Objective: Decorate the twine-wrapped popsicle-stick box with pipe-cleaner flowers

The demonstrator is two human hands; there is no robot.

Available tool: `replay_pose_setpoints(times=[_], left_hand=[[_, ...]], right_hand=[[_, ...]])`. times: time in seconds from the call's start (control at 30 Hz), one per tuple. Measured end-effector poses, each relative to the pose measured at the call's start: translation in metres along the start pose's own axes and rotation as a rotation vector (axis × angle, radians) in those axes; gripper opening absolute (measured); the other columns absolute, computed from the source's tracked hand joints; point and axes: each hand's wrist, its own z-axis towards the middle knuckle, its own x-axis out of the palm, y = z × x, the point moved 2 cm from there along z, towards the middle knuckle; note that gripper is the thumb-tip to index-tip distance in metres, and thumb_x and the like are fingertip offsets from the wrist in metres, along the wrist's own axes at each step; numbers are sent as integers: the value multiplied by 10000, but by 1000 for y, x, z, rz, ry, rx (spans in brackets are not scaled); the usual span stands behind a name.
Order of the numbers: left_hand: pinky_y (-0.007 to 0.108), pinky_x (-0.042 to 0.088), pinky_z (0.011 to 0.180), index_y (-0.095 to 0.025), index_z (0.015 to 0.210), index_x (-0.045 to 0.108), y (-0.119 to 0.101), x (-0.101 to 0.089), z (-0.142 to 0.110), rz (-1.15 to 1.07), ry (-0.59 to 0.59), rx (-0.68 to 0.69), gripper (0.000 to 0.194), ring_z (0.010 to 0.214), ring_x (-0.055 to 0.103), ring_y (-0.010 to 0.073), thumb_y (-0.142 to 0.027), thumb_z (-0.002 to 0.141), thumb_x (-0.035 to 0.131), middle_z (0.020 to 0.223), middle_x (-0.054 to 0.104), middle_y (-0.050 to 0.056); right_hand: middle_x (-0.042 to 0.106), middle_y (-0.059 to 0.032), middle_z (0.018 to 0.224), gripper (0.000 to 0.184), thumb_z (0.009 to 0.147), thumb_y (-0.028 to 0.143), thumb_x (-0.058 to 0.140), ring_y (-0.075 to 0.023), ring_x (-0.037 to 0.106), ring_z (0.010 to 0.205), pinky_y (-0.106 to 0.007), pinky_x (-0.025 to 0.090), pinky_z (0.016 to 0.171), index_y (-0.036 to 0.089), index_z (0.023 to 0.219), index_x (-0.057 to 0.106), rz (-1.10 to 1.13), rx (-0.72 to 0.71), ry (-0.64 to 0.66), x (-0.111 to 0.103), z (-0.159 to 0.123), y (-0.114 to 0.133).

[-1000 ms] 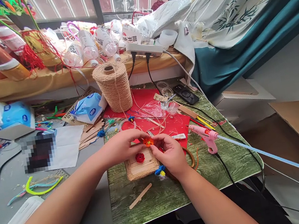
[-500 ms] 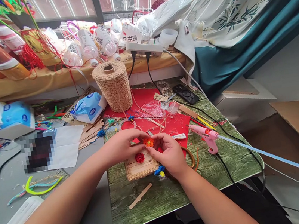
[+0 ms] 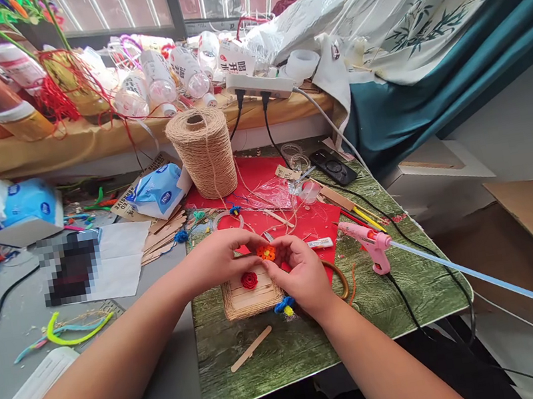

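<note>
An orange flower with a yellow centre (image 3: 266, 253) is pinched between the fingertips of my left hand (image 3: 237, 252) and my right hand (image 3: 302, 271). Both hands are closed on it, above a small wooden-stick panel edged with twine (image 3: 255, 302). On the panel lies a red rolled rose (image 3: 249, 280). A blue flower with a yellow middle (image 3: 284, 306) sits by the panel's lower right corner, close under my right hand. The panel's upper part is hidden by my hands.
A pink glue gun (image 3: 369, 244) with a long glue stick lies to the right. Behind my hands stand a twine spool (image 3: 203, 155) and red sheets (image 3: 308, 226). A craft stick (image 3: 251, 349) lies in front. Tissue packs (image 3: 156, 191) and a phone (image 3: 332, 167) are farther back.
Almost nothing differs. The flower stays between both hands, its position nearly the same; the whole view has shifted very slightly.
</note>
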Motion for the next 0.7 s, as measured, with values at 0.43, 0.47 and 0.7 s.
replay_pose_setpoints(times=[0.43, 0.47, 0.7], left_hand=[[319, 557, 951, -233, 1165, 767, 2, 2, 1, -24, 18, 15, 242, 1038, 751, 198, -295, 938, 712, 1153, 815, 35], [319, 557, 952, -230, 1165, 766, 2, 2, 1, -25, 20, 15, 242, 1037, 749, 198, -294, 939, 710, 1152, 814, 36], [318, 563, 950, -231, 1227, 735, 0, -1, -2, -26, 26, 21, 306, 1055, 725, 199, -322, 936, 714, 1195, 786, 51]], right_hand=[[684, -31, 1008, 302, 914, 339, 774, -183, 654, 838, -324, 563, 791, 264, 1167, 628, 34, -8, 10, 1, 0, -2], [682, -32, 1010, 301, 916, 338, 772, -184, 654, 842, -324, 562, 792, 264, 1169, 627, 38, -7, 11, 2, 0, -2], [673, -29, 1012, 323, 930, 334, 766, -184, 645, 858, -337, 557, 821, 263, 1209, 619, 30, -41, 28, 0, -2, -5]])
